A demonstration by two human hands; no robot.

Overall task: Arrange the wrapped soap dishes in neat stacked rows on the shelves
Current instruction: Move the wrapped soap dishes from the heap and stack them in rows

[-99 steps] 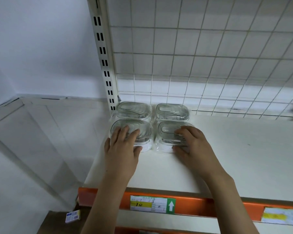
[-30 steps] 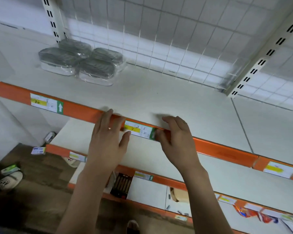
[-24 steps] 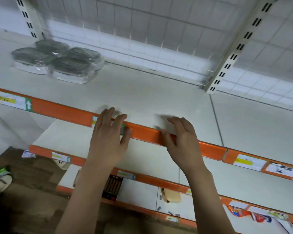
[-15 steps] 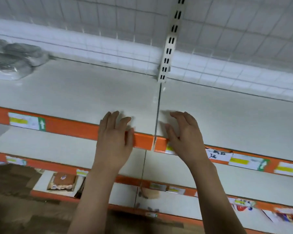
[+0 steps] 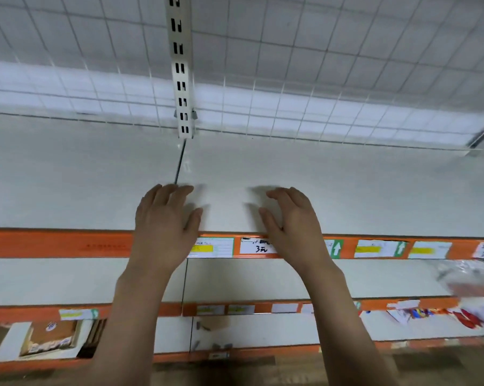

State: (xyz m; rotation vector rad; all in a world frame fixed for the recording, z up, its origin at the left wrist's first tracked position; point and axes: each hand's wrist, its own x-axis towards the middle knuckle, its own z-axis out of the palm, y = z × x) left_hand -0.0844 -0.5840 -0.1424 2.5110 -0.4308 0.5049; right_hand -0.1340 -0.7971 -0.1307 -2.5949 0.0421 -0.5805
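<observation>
Both hands hovered over the front edge of the upper shelf (image 5: 346,190), holding nothing. The left hand (image 5: 163,218) lay with its fingers (image 5: 179,193) nearly straight and loosely spread, just beside the seam where two shelf boards meet below the slotted upright (image 5: 181,65). The right hand (image 5: 293,218) was near it, its fingers (image 5: 277,195) gently curled downward with the thumb apart. Whether either palm actually touched the board could not be told.

No wrapped soap dish showed clearly in this view. A blurred, crinkled clear wrapping (image 5: 469,277) lay at the right end of the shelf below; it may have been one, but that was a guess.

Such dishes would likely be light, rigid clear plastic under slick film, so a pinch on the film alone would probably slip. The safer hold seemed to be across the long sides, thumb opposite the fingers, with modest pressure, since thin plastic may crack.
</observation>
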